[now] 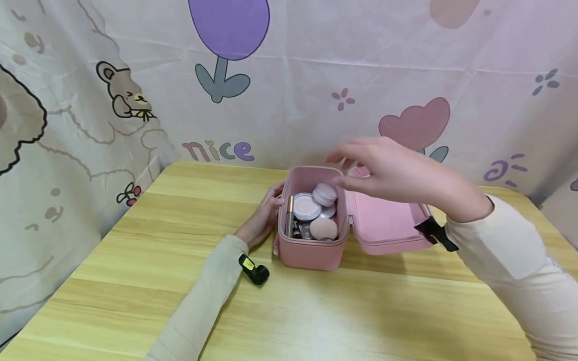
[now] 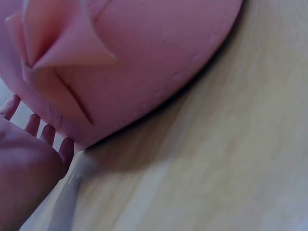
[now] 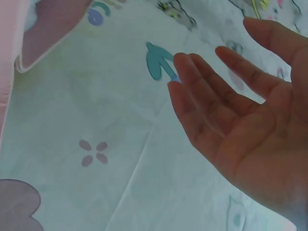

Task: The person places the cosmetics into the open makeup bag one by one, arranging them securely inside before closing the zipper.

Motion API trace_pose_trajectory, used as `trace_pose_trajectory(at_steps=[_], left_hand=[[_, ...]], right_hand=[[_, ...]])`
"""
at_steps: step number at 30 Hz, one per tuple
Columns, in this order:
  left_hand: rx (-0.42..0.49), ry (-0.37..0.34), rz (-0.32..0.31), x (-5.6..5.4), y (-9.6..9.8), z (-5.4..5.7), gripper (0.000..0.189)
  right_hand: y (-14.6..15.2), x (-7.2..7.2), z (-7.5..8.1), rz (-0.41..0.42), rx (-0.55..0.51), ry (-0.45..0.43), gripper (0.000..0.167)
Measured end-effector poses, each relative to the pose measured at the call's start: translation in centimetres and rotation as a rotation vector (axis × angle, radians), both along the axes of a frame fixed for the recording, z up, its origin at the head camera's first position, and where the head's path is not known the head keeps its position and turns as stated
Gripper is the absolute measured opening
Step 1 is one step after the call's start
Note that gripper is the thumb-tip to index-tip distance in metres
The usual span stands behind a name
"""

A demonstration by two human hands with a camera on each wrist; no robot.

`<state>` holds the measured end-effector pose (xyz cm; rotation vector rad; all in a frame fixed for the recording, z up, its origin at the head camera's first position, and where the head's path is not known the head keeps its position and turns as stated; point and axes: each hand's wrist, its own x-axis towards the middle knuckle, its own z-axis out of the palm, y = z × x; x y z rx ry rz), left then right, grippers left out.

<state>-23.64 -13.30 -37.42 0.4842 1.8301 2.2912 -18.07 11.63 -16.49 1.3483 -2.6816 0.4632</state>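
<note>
A pink makeup case (image 1: 311,255) stands on the table with its lid (image 1: 388,220) swung out to the right. Inside lie a round compact (image 1: 306,206), a small round container (image 1: 324,194), a beige puff (image 1: 323,229) and a slim gold-capped tube (image 1: 290,215). My left hand (image 1: 259,220) rests against the case's left side. In the left wrist view, its fingertips touch the pink wall beside a folded bow (image 2: 62,48). Raised over the case's right edge and the lid is my right hand (image 1: 384,168). The right wrist view shows its fingers loosely extended, holding nothing.
The wooden table (image 1: 289,311) extends around the case. Directly behind it hangs a printed curtain (image 1: 298,115), which continues along the left side (image 1: 67,160). Black straps with small devices (image 1: 255,271) are on the wrists.
</note>
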Motion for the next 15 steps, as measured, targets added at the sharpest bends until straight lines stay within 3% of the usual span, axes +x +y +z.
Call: trace_pose_trajectory(at_steps=[9, 15], left_hand=[[-0.002, -0.011, -0.007, 0.0, 0.2, -0.1, 0.073], [0.004, -0.004, -0.005, 0.0, 0.2, -0.2, 0.073]], right_hand=[[2.2, 0.5, -1.1, -0.107, -0.116, 0.024, 0.029], [4.0, 1.3, -2.5, -0.125, -0.233, 0.073, 0.022]])
